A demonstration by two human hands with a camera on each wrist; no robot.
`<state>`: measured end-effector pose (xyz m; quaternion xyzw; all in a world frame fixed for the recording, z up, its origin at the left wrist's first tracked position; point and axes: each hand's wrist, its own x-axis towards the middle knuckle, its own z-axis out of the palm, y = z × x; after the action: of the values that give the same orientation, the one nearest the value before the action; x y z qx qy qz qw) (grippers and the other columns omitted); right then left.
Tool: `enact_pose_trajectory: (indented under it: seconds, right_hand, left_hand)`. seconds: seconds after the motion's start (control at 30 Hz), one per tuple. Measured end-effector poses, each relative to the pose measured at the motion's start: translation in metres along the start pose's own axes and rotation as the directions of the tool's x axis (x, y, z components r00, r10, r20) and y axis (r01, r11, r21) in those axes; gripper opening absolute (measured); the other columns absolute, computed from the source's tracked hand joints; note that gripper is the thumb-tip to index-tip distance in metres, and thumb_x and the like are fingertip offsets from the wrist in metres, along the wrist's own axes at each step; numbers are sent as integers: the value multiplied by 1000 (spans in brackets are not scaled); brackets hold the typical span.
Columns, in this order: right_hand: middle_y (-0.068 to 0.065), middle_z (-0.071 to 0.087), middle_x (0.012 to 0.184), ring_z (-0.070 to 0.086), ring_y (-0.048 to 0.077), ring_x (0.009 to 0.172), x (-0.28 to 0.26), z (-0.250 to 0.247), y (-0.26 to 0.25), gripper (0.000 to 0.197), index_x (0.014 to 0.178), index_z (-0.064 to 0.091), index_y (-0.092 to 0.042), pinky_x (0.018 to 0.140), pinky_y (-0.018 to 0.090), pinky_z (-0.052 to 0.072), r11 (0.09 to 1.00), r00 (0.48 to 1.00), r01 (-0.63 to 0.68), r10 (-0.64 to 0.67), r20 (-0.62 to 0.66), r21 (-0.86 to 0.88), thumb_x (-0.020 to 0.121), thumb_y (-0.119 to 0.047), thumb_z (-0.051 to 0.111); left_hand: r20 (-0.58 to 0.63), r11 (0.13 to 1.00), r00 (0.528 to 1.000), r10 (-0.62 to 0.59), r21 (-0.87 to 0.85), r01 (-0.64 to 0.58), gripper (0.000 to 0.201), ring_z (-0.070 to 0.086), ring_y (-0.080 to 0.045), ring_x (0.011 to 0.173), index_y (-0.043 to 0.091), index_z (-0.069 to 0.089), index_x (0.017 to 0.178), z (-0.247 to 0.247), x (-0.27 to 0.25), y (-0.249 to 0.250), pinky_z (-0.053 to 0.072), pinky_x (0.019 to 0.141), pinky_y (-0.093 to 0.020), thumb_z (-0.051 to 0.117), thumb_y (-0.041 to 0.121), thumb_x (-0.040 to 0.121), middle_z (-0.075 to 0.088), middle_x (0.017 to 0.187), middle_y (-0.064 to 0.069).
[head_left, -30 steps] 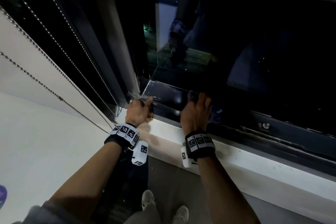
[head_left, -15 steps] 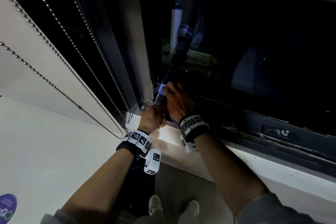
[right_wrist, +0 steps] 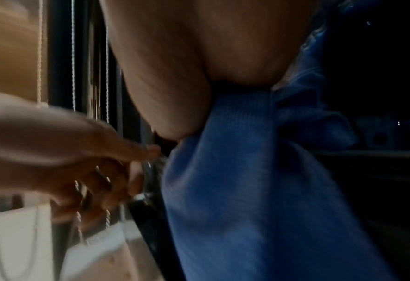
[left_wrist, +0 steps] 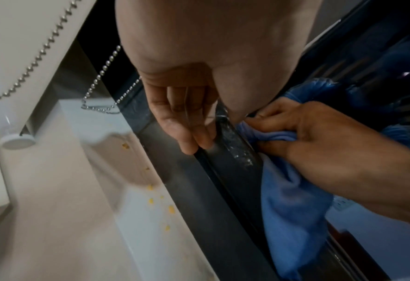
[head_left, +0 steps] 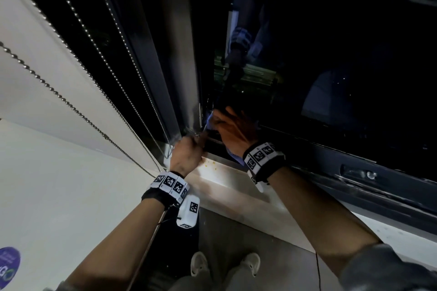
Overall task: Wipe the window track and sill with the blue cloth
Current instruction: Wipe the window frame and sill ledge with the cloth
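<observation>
The right hand point(left_wrist: 324, 144) curls its fingers point(left_wrist: 278, 121) around a bunched blue cloth point(left_wrist: 293, 205), pressing it into the dark window track point(left_wrist: 233, 190) at the left corner of the frame. The rest of the cloth hangs below the palm along the track; its far end is cut off at the picture edge. From overhead only slivers of blue show beside this hand, and the fingertips blur into the dark glass point(head_left: 331, 54).

Just beside it, the left hand point(head_left: 186, 156) has its fingers point(left_wrist: 187, 121) curled, tips resting on the track's inner edge. A thin shiny strand runs by these fingers; whether they pinch it cannot be told.

Below lies the pale sill point(left_wrist: 79, 209), dotted with small yellow specks point(left_wrist: 151, 199) near the track. Bead chains point(head_left: 71, 106) from a blind slant down at left. The glass reflects a dim arm. Two shoes point(head_left: 224, 264) stand on the floor below, partly hidden.
</observation>
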<state>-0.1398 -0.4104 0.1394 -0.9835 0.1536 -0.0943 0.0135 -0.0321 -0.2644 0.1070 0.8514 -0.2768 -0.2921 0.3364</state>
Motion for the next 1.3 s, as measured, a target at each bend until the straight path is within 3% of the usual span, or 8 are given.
enact_pose_trajectory:
  seconds: [0.1, 0.2, 0.37, 0.53, 0.73, 0.9, 1.13, 1.3]
  right_hand:
    - [-10, 50, 111, 41, 19, 99, 3, -10, 5, 43, 110, 78, -37, 86, 32, 42, 995, 999, 21, -24, 36, 93, 85, -6, 64]
    - [-13, 47, 114, 36, 8, 101, 2, -22, 0, 42, 108, 81, -32, 91, 10, 35, 934, 953, -204, 258, -158, 293, 83, -2, 65]
    - [5, 54, 123, 62, 29, 103, 1, -13, -19, 19, 111, 67, -20, 73, 42, 58, 959, 938, -253, 275, -210, 125, 94, -26, 61]
    - [9, 68, 78, 67, 31, 71, -1, -13, -28, 11, 103, 69, -14, 52, 36, 50, 906, 849, -423, 399, -346, 5, 93, -16, 72]
    - [10, 64, 113, 63, 34, 98, 9, 15, -43, 27, 102, 77, -12, 73, 45, 55, 919, 909, -388, 369, -195, -67, 93, -15, 51]
    - [13, 69, 105, 64, 41, 97, 20, 14, -33, 25, 71, 77, -9, 75, 47, 56, 958, 949, -287, 285, -133, 4, 76, -11, 52]
    - [6, 64, 130, 52, 34, 108, -15, 24, -19, 26, 90, 77, -9, 76, 48, 52, 1000, 990, -2, -2, -143, -28, 83, -8, 52]
    - [4, 70, 120, 61, 35, 107, 13, 16, -15, 18, 85, 81, -14, 84, 45, 54, 980, 978, -198, 196, -73, -25, 74, -10, 68]
  left_hand:
    - [-72, 999, 997, 7, 41, -4, 74, 74, -25, 73, 20, 66, 81, -6, 0, 0, 61, 82, -42, 36, 87, 89, 74, 69, 0]
    - [-89, 1000, 996, 3, 32, 0, 75, 74, -25, 75, 19, 69, 83, -6, 2, 0, 62, 83, -42, 37, 88, 85, 75, 73, -1]
    - [-93, 999, 995, -32, 18, 34, 53, 73, -22, 84, 20, 77, 85, -7, 3, 11, 58, 81, -36, 55, 66, 98, 76, 79, 1]
    - [-48, 997, 996, -72, 27, 74, 43, 73, -24, 91, 22, 78, 90, -8, 9, 9, 60, 89, -42, 54, 58, 85, 77, 88, 0]
    - [-11, 995, 996, -87, 55, 88, 43, 75, -21, 93, 23, 78, 98, -6, 16, 2, 62, 89, -42, 54, 49, 73, 78, 94, -1]
    - [10, 993, 998, -65, 97, 64, 21, 76, -21, 89, 19, 78, 95, -9, 18, 0, 63, 85, -40, 64, 29, 82, 78, 85, 0]
    - [-18, 996, 999, -30, 85, 31, 20, 71, -7, 69, 20, 79, 78, -11, 15, 8, 54, 71, -28, 67, 15, 93, 74, 65, 7]
    - [-15, 999, 999, -30, -22, 30, 30, 75, -12, 67, 19, 78, 74, -13, 15, 9, 64, 72, -35, 66, 18, 101, 77, 68, 6]
